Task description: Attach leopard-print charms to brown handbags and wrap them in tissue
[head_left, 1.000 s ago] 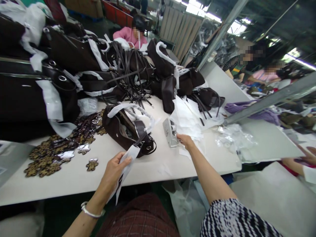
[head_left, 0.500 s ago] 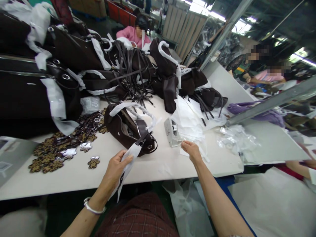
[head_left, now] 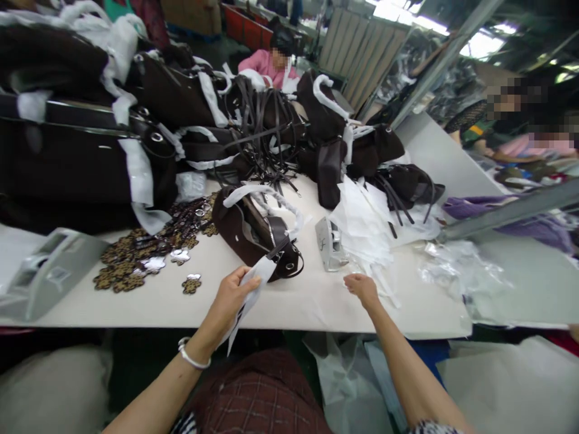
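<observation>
A dark brown bag with a white-wrapped handle lies on the table, its opening facing up. My left hand pinches a white-wrapped strap at the bag's near right side, and the strap's loose end hangs below the fingers. To the right, my right hand has its fingers pressed together just in front of a tape dispenser; a small clear piece seems to be at the fingertips, too small to make out. White paper sheets lie beside the dispenser.
Flower-shaped tags are heaped at the left, near a grey box. Brown bags are piled along the back and left. Clear plastic bags lie at the right. People sit beyond the table.
My right hand has drawn back slightly from the dispenser, towards me. My left hand keeps its hold on the strap. The whole view has shifted, with things appearing further right.
</observation>
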The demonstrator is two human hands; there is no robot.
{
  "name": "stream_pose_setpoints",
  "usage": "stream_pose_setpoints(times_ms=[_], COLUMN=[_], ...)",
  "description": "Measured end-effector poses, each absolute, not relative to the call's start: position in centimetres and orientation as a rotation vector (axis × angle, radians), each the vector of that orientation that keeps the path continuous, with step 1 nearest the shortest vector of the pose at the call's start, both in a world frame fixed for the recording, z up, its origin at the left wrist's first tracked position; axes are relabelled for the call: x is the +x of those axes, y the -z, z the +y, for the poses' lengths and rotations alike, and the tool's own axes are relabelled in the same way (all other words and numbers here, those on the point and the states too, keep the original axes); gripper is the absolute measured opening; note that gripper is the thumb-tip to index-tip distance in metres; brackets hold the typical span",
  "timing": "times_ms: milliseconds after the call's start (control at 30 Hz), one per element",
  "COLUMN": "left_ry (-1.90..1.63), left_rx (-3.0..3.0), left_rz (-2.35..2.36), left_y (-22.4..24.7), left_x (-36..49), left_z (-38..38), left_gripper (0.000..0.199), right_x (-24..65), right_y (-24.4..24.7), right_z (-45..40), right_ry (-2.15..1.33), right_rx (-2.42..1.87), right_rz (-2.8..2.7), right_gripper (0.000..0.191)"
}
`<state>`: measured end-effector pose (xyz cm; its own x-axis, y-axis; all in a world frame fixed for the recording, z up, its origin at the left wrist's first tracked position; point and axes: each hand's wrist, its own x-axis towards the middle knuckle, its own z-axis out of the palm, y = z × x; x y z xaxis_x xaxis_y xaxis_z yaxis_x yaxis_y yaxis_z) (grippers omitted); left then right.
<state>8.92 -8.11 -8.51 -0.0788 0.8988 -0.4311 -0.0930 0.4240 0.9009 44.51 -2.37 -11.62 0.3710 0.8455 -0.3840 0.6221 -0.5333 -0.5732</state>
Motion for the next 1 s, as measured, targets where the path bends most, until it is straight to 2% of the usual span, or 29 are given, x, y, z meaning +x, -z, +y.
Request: stream_pose_setpoints(times_ms=[133,300,400,533,733,833,1000], left_ry=[-1.004,-0.967,-0.963,-0.917,-0.899,-0.935,-1.01], left_rx=[0.815,0.972,1.129,1.265,1.409,1.356,1.149], left_rz=[1.408,1.463,1.539,1.66,1.785,1.733,1.572], left_y=[8.2,7.6,7.3,7.0,6.4,6.7,7.5], left_x=[9.1,8.7,8.5,8.5,8.6,8.6,8.4], left_z=[-8.0,-8.0,-8.2,-8.6,-8.9,-9.0,-8.8], left_gripper=[0.026,0.022,0.022,0.024,0.018,0.019,0.028], right_x=[36.5,25.2,22.6,22.3,22.2,22.0,21.2], right_y=[6.8,1.7,2.2,3.9,4.2,4.1,3.5], right_z=[-4.4,-5.6,-4.8,-3.3,-2.4,-2.6,-3.6], right_ry=[-1.257,-1.327,-1.235,-1.123,-1.131,-1.063,-0.692], right_rx=[-1.729,-1.399,-1.43,-1.604,-1.732,-1.794,-1.978], right_rz=[-1.366,-1.546,-1.65,-1.78,-1.804,-1.842,-2.04], right_gripper=[0.029,0.02,0.018,0.031,0.034,0.045,0.07])
